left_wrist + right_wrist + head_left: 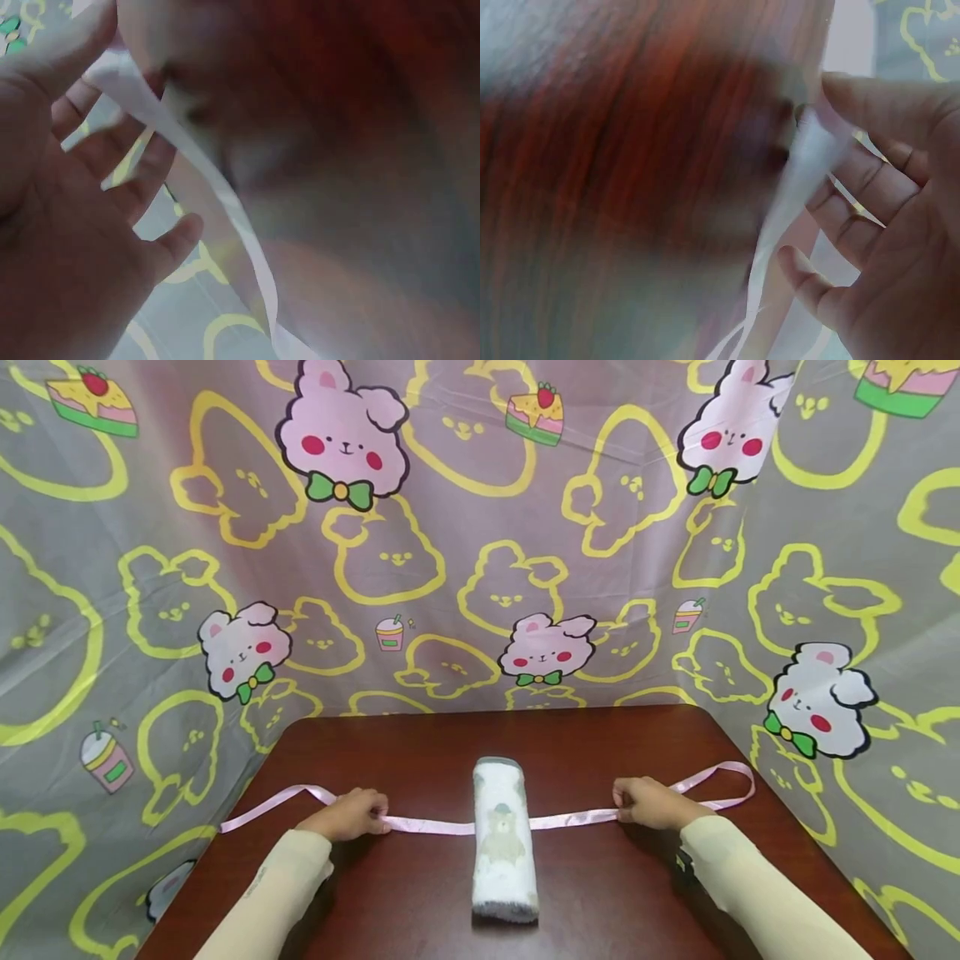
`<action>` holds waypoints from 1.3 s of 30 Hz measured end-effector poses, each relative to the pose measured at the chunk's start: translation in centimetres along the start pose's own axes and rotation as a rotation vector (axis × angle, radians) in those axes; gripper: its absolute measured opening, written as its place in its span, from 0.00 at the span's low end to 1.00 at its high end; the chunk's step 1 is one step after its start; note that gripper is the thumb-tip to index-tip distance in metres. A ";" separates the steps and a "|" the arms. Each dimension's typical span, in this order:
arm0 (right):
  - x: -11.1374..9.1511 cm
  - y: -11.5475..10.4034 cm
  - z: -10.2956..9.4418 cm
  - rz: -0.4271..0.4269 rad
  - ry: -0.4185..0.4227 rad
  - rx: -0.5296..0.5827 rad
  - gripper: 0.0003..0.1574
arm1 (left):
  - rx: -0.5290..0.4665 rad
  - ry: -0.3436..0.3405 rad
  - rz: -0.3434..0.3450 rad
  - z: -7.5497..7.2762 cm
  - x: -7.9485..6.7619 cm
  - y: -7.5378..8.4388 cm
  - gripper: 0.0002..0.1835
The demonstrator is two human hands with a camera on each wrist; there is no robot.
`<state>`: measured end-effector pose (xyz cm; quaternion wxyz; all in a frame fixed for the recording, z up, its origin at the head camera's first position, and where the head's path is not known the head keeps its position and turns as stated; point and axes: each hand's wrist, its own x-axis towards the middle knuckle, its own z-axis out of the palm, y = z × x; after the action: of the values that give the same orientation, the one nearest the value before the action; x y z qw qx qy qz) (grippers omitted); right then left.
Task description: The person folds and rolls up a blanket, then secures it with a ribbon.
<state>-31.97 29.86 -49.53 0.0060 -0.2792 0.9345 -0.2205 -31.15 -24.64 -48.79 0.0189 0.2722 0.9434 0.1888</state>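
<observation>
A rolled white towel with a bear print and grey edges lies lengthwise at the middle of the table. A pink ribbon runs crosswise on both sides of the roll; the towel hides its middle stretch. Left of the roll, my left hand pinches the ribbon between thumb and fingers. On the other side my right hand pinches it likewise. In the wrist views the ribbon trails from the left fingers, and a pale length of ribbon hangs from the right fingers.
The dark brown table has rounded far corners. A grey curtain printed with rabbits and yellow outlines surrounds it at the back and sides. One loose ribbon end reaches the left table edge; a loop of ribbon lies near the right edge.
</observation>
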 end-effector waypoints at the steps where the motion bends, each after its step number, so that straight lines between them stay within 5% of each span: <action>1: 0.0 0.0 0.1 0.015 -0.014 0.011 0.16 | -0.046 -0.008 -0.005 -0.2 0.0 -0.2 0.12; 7: -0.2 0.5 0.0 0.020 -0.070 0.041 0.09 | -0.232 0.000 -0.018 -0.4 0.1 -0.9 0.08; 11: -0.3 1.1 -0.2 -0.021 -0.054 0.058 0.17 | -0.231 0.032 -0.038 -0.3 -0.1 -1.2 0.07; 18: -0.5 1.8 -0.4 0.049 -0.058 0.129 0.20 | -0.284 0.113 -0.090 -0.3 0.1 -1.8 0.10; 29: -2.2 3.6 -1.9 0.123 -0.060 0.170 0.29 | -0.235 0.123 -0.162 -1.4 -0.2 -3.4 0.12; 39: -3.7 4.6 -4.3 0.150 -0.103 0.371 0.12 | -0.262 -0.120 -0.126 -3.1 -2.2 -4.8 0.12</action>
<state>-31.84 37.00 -47.99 0.1217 -0.2140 0.8945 -0.3733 -32.19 -30.63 -47.80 0.1224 0.2183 0.9230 0.2922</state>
